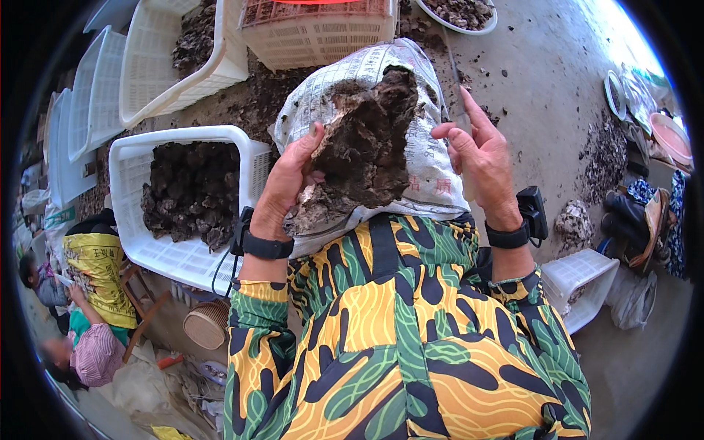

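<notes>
My left hand (297, 165) grips the left edge of a large dark brown ragged clump (370, 143), which looks like dried fungus with paler, crumbly edges. The clump lies over a white woven sack (345, 67) spread across my lap. Beside its right edge, my right hand (480, 158) is closed round a thin knife (452, 62). The long narrow blade points away from me, and my index finger stretches along it. The handle is mostly hidden in my palm. The blade appears apart from the clump.
At left stands a white crate (183, 136) with several dark clumps. Farther off are another white crate (158, 81), a stacked crate (315, 40) and a white basin (469, 26). A small crate (583, 282) tilts at right. Two people, one in a striped shirt (99, 356), work at far left.
</notes>
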The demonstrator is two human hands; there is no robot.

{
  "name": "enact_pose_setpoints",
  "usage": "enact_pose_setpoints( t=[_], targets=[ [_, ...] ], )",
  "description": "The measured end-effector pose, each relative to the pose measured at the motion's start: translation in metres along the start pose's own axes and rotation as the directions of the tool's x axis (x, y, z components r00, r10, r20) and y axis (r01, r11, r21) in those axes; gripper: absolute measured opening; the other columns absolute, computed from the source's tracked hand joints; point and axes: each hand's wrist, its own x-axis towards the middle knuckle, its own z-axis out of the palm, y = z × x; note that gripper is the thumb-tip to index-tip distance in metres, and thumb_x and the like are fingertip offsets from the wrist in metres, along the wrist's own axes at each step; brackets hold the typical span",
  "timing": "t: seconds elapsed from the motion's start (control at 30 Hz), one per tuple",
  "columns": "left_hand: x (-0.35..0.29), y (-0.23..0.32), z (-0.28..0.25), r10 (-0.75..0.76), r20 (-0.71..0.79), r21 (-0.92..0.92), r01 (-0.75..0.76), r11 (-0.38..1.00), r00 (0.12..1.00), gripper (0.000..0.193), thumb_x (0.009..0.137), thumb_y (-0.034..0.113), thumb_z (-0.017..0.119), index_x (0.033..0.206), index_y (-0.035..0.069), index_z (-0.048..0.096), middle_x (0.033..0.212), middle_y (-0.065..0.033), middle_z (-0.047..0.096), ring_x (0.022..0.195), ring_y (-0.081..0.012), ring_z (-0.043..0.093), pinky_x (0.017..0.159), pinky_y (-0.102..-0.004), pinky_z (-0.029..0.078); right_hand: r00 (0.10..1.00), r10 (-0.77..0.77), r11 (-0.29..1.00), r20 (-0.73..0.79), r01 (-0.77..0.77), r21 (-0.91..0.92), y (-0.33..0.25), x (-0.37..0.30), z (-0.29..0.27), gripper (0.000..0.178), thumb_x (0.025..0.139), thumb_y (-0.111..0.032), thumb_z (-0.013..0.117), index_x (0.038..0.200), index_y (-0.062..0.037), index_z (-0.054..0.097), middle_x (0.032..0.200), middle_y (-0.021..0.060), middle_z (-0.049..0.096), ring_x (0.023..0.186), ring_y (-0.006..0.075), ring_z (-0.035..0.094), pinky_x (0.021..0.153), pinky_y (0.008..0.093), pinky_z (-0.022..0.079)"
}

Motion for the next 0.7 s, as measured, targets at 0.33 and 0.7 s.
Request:
enact_pose_setpoints(
  t=[0.33, 0.7],
  targets=[
    [-0.008, 0.013, 0.035, 0.028, 0.153, 0.012, -0.03, 0.999, 0.988, 0.066, 0.091, 0.065, 0.044, 0.11, 0.005, 0.063, 0.095, -0.0013, 0.063, 0.071, -0.0042, 0.052, 0.058, -0.0187, 0.041, 0.993, 0.069, 0.982, 0.098, -0.085, 0.171, 0.007, 0.01, 0.002, 0.078, 0.083, -0.031, 0.074, 0.147, -0.0098, 0.034, 0.077, -0.0048, 0.054, 0.055, 0.0023, 0.043, 0.046, 0.0174, 0.037],
    [-0.004, -0.013, 0.016, -0.031, 0.289, -0.068, 0.052, 0.996, 0.957, 0.048, 0.088, 0.015, 0.067, 0.127, -0.006, 0.05, 0.107, -0.0123, 0.062, 0.086, -0.0139, 0.065, 0.072, -0.0249, 0.055, 0.991, 0.118, 0.984, -0.067, -0.108, 0.143, 0.017, 0.021, -0.012, 0.076, 0.085, -0.023, 0.072, 0.148, -0.0129, 0.031, 0.075, -0.0046, 0.052, 0.053, 0.003, 0.045, 0.044, 0.0201, 0.041]
  ],
)
